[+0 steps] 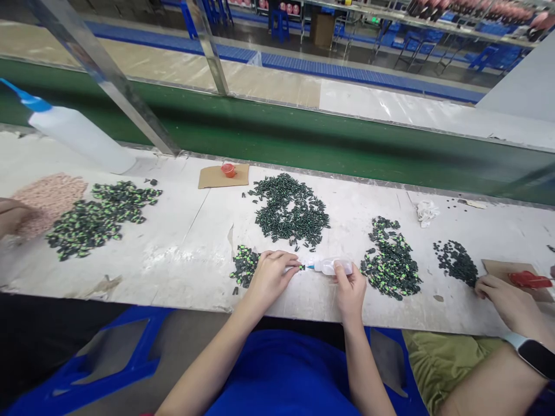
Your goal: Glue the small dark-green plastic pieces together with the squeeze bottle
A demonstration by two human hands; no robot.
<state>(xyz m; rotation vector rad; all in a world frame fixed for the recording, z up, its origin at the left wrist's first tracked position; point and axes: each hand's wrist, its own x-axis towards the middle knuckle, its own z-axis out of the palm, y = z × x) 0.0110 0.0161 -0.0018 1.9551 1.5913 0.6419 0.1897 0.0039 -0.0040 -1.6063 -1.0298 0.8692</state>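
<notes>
Between the fingertips of my left hand (273, 274) is a small black and green piece (302, 267), pinched at its edge. My right hand (352, 289) is closed around a small white squeeze bottle (332, 266), which lies nearly level with its blue nozzle pointing left at the piece. The nozzle tip is at or very near the piece; whether they touch I cannot tell. Beside my left wrist lies a small pile of black and green pieces (243, 266). Beyond both hands spreads a heap of dark green, slender pieces (291, 211).
Right of my right hand lies another black-green pile (392, 260). A co-worker's hand (498, 292) touches small black pieces (456, 261). At left, another person's hand (13, 216) is by pink pieces (52, 199). A large white bottle (82, 138) and a red cap on cardboard (223, 176) stand behind.
</notes>
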